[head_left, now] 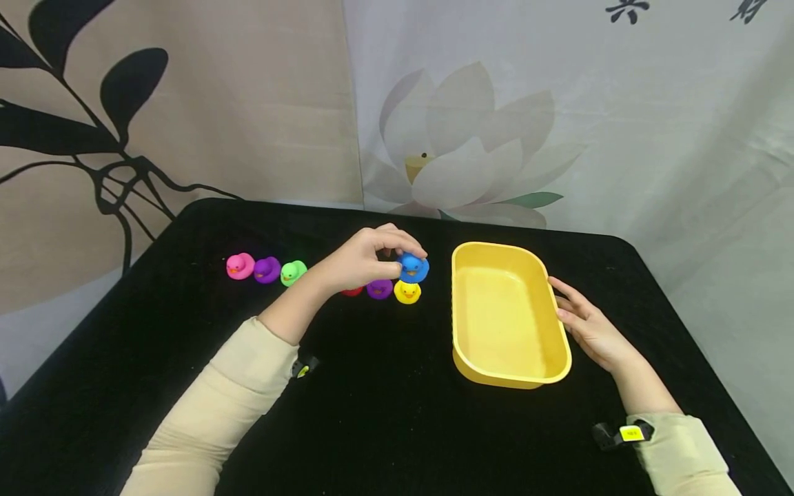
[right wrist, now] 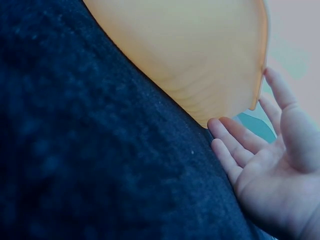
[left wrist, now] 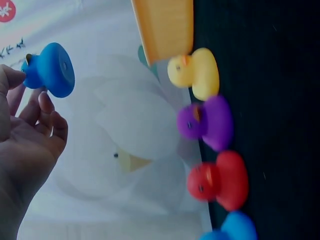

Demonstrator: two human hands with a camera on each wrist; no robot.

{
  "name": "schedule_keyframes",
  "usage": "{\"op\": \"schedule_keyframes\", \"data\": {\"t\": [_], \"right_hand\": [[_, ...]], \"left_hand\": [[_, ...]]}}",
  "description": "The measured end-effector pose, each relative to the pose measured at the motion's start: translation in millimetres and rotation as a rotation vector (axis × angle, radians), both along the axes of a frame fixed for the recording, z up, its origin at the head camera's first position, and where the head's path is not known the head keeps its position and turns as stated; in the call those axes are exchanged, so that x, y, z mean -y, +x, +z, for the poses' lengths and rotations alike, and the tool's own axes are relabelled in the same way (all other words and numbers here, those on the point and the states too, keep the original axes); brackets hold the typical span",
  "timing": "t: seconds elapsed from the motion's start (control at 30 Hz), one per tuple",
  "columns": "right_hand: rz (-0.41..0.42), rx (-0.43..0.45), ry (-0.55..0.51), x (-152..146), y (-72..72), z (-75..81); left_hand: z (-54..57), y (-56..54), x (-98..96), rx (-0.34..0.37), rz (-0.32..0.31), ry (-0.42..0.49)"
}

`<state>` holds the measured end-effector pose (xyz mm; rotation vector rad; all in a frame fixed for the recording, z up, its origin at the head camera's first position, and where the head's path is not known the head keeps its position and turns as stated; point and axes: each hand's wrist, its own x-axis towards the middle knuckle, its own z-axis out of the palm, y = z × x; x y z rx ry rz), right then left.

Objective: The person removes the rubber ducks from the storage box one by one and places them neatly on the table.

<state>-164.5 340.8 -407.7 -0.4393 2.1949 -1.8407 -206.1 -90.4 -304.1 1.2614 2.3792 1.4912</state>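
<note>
A blue rubber duck (head_left: 414,270) is pinched by its head between the thumb and fingers of my left hand (head_left: 362,258). The left wrist view shows this blue duck (left wrist: 57,70) lifted above the table, its round base visible. Just below it in the head view sit a yellow duck (head_left: 407,293) and a purple duck (head_left: 380,289); a red duck (head_left: 352,292) is mostly hidden behind my left wrist. My right hand (head_left: 592,331) rests its fingertips against the right side of a yellow plastic bin (head_left: 505,324), fingers loosely extended, thumb at the rim.
Farther left in the row stand a pink duck (head_left: 240,266), another purple duck (head_left: 267,270) and a green duck (head_left: 293,273). A second blue duck (left wrist: 235,229) shows beside the red one in the left wrist view. Behind the black table (head_left: 372,427) hangs a printed curtain (head_left: 279,103).
</note>
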Motion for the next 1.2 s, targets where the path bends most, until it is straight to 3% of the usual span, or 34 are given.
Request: {"op": "schedule_keyframes", "data": {"t": [0.23, 0.67, 0.9, 1.2], "right_hand": [[-0.009, 0.001, 0.018, 0.0, 0.3, 0.3], [-0.009, 0.004, 0.004, -0.2, 1.6, 1.7], [0.0, 0.002, 0.002, 1.1, 1.5, 2.0], [0.005, 0.001, -0.021, 1.0, 1.1, 1.6]], "left_hand": [[-1.1, -1.3, 32.0, 0.022, 0.054, -0.026], [1.3, -0.8, 88.9, 0.039, 0.207, -0.166], [-2.7, 3.7, 113.5, 0.049, 0.215, -0.161], [-4.8, 9.5, 144.5, 0.051, 0.298, -0.167]]}}
